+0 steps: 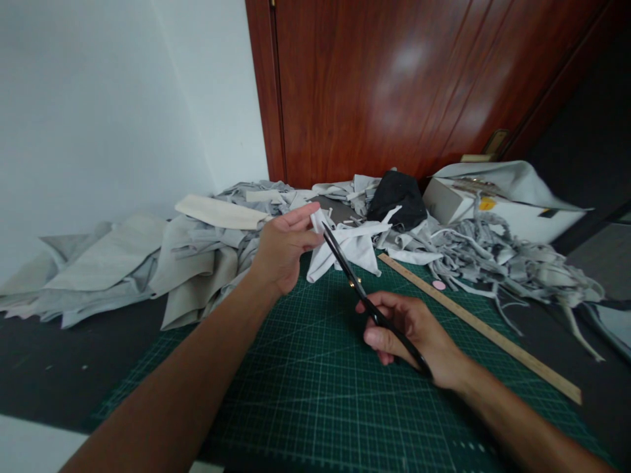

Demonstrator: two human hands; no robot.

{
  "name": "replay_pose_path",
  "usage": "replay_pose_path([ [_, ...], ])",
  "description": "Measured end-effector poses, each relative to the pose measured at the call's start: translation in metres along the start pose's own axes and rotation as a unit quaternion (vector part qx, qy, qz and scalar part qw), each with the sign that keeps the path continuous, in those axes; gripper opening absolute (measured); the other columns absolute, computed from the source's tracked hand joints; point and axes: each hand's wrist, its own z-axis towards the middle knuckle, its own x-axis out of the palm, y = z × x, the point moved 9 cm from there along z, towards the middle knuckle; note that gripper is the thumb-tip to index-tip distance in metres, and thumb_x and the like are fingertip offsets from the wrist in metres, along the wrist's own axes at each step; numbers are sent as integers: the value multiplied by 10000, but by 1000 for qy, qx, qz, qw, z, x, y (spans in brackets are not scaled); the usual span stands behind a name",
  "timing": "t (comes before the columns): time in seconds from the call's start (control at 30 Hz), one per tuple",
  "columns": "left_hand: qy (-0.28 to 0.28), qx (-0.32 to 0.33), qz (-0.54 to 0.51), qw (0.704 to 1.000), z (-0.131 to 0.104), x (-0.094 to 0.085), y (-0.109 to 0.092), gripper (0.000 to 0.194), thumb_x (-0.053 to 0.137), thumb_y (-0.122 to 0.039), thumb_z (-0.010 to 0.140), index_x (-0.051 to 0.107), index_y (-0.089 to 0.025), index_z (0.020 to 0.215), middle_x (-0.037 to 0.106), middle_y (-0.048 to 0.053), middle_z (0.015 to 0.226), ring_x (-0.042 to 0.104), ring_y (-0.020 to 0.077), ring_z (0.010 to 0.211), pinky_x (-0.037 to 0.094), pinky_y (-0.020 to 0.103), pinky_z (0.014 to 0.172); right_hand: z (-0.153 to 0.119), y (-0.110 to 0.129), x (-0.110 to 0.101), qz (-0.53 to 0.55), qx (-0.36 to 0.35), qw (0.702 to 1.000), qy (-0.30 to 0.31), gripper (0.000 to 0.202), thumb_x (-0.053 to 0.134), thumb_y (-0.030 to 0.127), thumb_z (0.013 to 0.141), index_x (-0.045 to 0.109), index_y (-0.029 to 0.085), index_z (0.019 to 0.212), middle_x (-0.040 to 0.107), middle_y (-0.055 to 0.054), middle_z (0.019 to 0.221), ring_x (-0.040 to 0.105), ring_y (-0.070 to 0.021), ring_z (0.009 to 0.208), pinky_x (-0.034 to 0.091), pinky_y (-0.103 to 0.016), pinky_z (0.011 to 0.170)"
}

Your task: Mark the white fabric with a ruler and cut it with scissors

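Observation:
Near the middle of the view, my left hand (286, 248) pinches a corner of a white cloth piece (352, 246), thumb and fingers pressed together on it. The rest of the cloth hangs to the right, over the far part of the green cutting mat (296, 381). My right hand (407, 328) is wrapped round the handles of black scissors (348, 269). Their blades point up and left, with the tips at the cloth beside my left fingertips. Whether the blades are parted or pressed together is too fine to tell.
A wooden ruler (478, 325) lies slanted on the mat's right side, near a pink disc (438, 285). Grey and cream fabric pieces (118, 256) are heaped left. Scraps (493, 246), a black cloth bundle (397, 199) and a white box (527, 220) stand right, before a wooden door (374, 85).

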Motion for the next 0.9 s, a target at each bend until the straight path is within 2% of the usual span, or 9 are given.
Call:
replay_pose_path([
  [0.17,-1,24,13,1000,-3,2,-5,682,756,13,583,741,-99,1256,815,129,1147,741,206,949,565,291,800,1,1,4,11,-4,1000,-3,572,962,525,711,657,169,1037,597,64,672,550,-84,471,477,-201,435],
  [0.33,12,53,44,998,-7,8,-6,725,780,-16,596,726,-90,1315,795,153,1211,739,303,1103,594,353,851,2,2,4,16,-2,1000,-6,557,980,507,690,653,181,1002,612,60,671,561,-93,468,476,-212,437],
  [0.47,15,62,74,995,-9,11,-1,713,773,-5,615,740,-133,1315,764,137,1314,730,326,1150,617,401,903,1,2,3,15,-5,1000,-13,565,967,525,705,644,183,1016,622,58,661,566,-99,463,468,-218,438],
  [0.63,8,75,91,993,-9,11,8,659,760,-2,624,780,-177,1259,750,112,1350,628,363,1349,621,424,958,2,3,2,19,-6,1000,-24,578,968,528,703,643,170,1019,632,51,669,573,-97,455,439,-210,424],
  [0.73,4,69,73,995,-9,11,12,645,744,-6,632,777,-163,1257,772,117,1304,650,351,1319,617,417,959,2,3,3,23,-4,999,-25,576,972,526,699,642,170,1009,633,51,674,576,-94,458,445,-211,431],
  [0.9,4,45,8,999,-10,14,14,581,743,-27,671,762,-101,1247,825,123,1112,725,285,1182,569,392,1027,2,3,3,22,-2,999,-29,580,971,531,699,643,169,1013,638,50,675,572,-92,451,418,-206,418],
])
